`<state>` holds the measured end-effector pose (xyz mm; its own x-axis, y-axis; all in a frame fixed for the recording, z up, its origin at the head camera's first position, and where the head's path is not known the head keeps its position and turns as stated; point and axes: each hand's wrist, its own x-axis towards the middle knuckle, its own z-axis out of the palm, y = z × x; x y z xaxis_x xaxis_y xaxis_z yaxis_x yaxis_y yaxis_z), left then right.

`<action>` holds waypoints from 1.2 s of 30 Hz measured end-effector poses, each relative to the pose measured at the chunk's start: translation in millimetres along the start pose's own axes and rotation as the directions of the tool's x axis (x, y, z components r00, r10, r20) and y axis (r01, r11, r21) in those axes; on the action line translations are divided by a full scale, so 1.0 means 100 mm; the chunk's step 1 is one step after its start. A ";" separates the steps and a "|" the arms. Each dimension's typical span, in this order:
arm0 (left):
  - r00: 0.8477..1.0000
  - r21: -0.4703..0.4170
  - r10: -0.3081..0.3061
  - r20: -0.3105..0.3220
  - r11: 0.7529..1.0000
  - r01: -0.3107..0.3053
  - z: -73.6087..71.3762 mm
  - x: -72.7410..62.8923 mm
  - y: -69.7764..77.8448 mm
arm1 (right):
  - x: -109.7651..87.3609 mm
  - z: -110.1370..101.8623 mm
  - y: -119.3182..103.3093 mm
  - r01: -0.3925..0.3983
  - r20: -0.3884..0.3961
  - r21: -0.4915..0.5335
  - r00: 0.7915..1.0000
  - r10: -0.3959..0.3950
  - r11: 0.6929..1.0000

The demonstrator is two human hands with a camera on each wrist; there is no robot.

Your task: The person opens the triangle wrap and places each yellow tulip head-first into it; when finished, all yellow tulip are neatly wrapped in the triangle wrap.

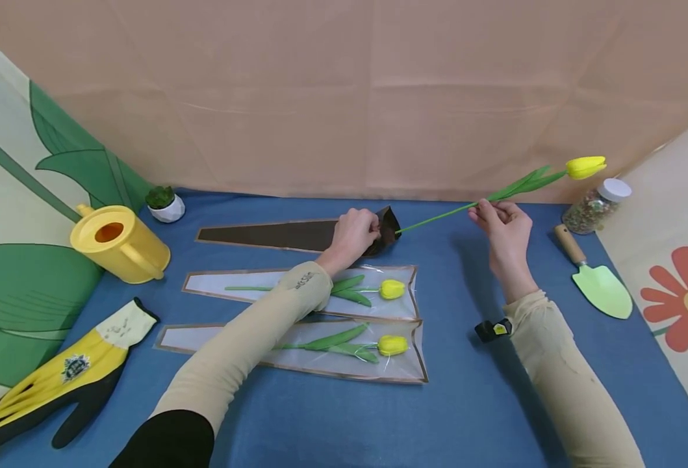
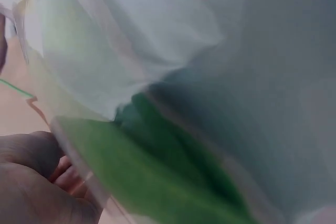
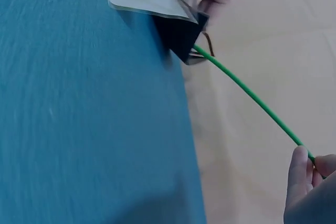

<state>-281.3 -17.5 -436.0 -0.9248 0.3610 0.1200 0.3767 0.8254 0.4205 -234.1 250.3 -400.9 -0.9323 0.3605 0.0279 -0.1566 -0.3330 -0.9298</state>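
Observation:
My left hand (image 1: 352,234) grips the open end of a dark brown flower sleeve (image 1: 273,234) lying at the back of the table. My right hand (image 1: 507,231) pinches the green stem of a yellow artificial tulip (image 1: 585,168), held above the table with its bloom to the right. The stem's lower end reaches the sleeve's mouth; how far in it goes is hidden. In the right wrist view the stem (image 3: 252,95) runs from the fingertips to the dark sleeve (image 3: 178,35). A clear-fronted sleeve and green leaves (image 2: 157,171) fill the left wrist view.
Two sleeved tulips, one upper (image 1: 392,289) and one lower (image 1: 393,345), lie in front under my left arm. To the left are a yellow watering can (image 1: 121,244), potted succulent (image 1: 165,205) and glove (image 1: 69,370). A trowel (image 1: 603,289) and lidded jar (image 1: 595,207) are at right.

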 end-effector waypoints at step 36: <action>0.999 -0.030 0.013 -0.040 0.999 -0.014 0.02 -0.01 0.03 | -0.11 0.15 0.56 -0.132 -0.043 0.090 0.990 0.137 0.987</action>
<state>-279.2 -14.2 -436.3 -0.9212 0.3541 0.1612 0.3880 0.8070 0.4452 -237.5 214.9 -448.0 -0.9300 0.3491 -0.1154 -0.0606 -0.4551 -0.8884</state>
